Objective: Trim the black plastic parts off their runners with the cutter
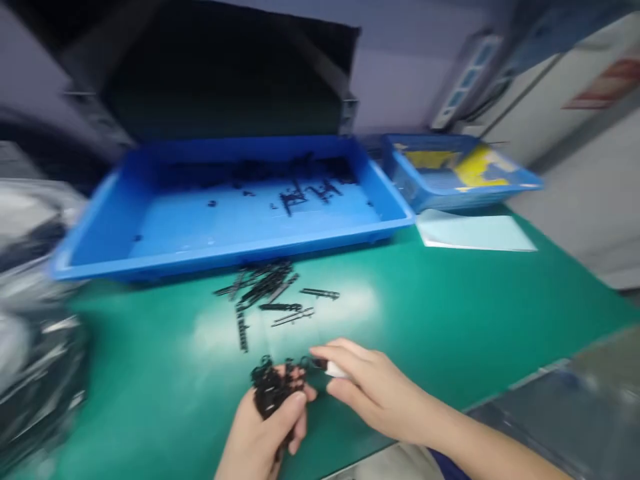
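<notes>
My left hand (273, 427) is closed around a bunch of small black plastic parts (267, 387), which stick out above the thumb. Just to its right, my right hand (370, 380) pinches a small white object (336, 370). A dark bit shows at that object's tip, close to the bunch; blur hides what kind of thing it is. On the green tabletop beyond both hands lies a loose pile of thin black strip-like parts (265, 283). A few single strips (320, 293) are scattered beside the pile.
A wide blue tray (240, 250) with more black parts stands behind the pile. To its right is a smaller blue basket (450, 199) with yellow pieces, and a pale paper sheet (475, 232) lies before it. Plastic bags (40, 387) crowd the left edge.
</notes>
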`<action>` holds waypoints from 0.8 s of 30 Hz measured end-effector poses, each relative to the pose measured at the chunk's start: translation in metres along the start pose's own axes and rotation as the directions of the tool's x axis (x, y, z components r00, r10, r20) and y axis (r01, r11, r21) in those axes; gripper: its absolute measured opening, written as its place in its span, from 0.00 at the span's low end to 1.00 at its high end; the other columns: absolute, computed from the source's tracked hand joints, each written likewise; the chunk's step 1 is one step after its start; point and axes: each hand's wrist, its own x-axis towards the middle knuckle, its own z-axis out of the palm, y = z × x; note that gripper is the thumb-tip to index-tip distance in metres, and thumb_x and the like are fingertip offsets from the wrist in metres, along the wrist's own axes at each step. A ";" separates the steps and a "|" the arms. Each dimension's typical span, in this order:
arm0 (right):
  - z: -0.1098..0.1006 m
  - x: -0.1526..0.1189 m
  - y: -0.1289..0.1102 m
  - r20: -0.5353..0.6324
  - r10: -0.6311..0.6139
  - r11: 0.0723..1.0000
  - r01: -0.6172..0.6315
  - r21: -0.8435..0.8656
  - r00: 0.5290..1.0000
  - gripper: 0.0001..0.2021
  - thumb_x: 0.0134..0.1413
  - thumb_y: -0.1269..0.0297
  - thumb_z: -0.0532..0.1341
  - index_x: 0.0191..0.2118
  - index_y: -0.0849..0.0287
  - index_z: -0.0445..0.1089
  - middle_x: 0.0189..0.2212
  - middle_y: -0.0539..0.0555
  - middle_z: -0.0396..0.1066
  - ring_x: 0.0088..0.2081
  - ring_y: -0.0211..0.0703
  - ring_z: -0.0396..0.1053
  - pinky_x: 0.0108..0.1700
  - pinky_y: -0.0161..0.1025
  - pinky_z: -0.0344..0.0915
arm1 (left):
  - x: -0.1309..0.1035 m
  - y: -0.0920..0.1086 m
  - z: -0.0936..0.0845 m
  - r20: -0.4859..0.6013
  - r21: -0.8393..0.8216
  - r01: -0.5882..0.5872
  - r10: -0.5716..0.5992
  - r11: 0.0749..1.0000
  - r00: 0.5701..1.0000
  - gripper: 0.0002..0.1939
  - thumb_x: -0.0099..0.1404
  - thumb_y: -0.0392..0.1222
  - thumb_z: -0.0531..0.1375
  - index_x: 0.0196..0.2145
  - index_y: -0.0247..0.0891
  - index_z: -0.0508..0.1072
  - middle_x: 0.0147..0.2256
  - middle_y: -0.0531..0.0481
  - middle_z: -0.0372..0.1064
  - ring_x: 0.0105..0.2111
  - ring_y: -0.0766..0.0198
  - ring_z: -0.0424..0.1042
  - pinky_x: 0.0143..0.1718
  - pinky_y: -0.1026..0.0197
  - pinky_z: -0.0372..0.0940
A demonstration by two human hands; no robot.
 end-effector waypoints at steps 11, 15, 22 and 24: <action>0.022 -0.002 -0.006 0.007 -0.082 0.977 0.082 -0.198 0.997 0.17 0.61 0.66 0.47 0.54 0.55 0.58 0.39 0.52 0.70 0.38 0.43 0.68 0.30 0.38 0.66 | 0.004 0.002 -0.005 0.073 -0.095 -0.001 0.008 0.995 0.997 0.22 0.49 0.51 0.65 0.32 0.29 0.67 0.14 0.55 0.58 0.15 0.73 0.53 0.17 0.69 0.49; 0.025 -0.002 -0.008 -0.008 -0.118 0.957 0.111 -0.269 0.993 0.17 0.60 0.67 0.47 0.54 0.58 0.59 0.34 0.52 0.71 0.32 0.44 0.68 0.24 0.38 0.63 | 0.006 0.000 -0.009 0.099 -0.083 0.009 -0.001 0.997 0.995 0.21 0.49 0.51 0.64 0.31 0.30 0.67 0.14 0.55 0.58 0.15 0.73 0.54 0.16 0.70 0.50; 0.027 0.001 -0.010 -0.031 -0.158 0.941 0.141 -0.308 0.987 0.18 0.60 0.68 0.47 0.54 0.62 0.60 0.32 0.53 0.71 0.29 0.43 0.67 0.22 0.38 0.61 | 0.007 -0.002 -0.009 0.088 -0.069 -0.001 0.007 0.998 0.996 0.19 0.49 0.51 0.64 0.28 0.31 0.67 0.13 0.55 0.58 0.14 0.73 0.54 0.15 0.70 0.51; 0.027 0.001 -0.010 -0.031 -0.162 0.939 0.144 -0.311 0.986 0.18 0.60 0.68 0.46 0.53 0.63 0.60 0.32 0.53 0.71 0.28 0.43 0.67 0.21 0.38 0.61 | 0.007 -0.003 -0.009 0.066 -0.056 -0.001 0.005 0.998 0.998 0.19 0.49 0.50 0.64 0.28 0.30 0.67 0.13 0.55 0.58 0.14 0.73 0.54 0.15 0.70 0.51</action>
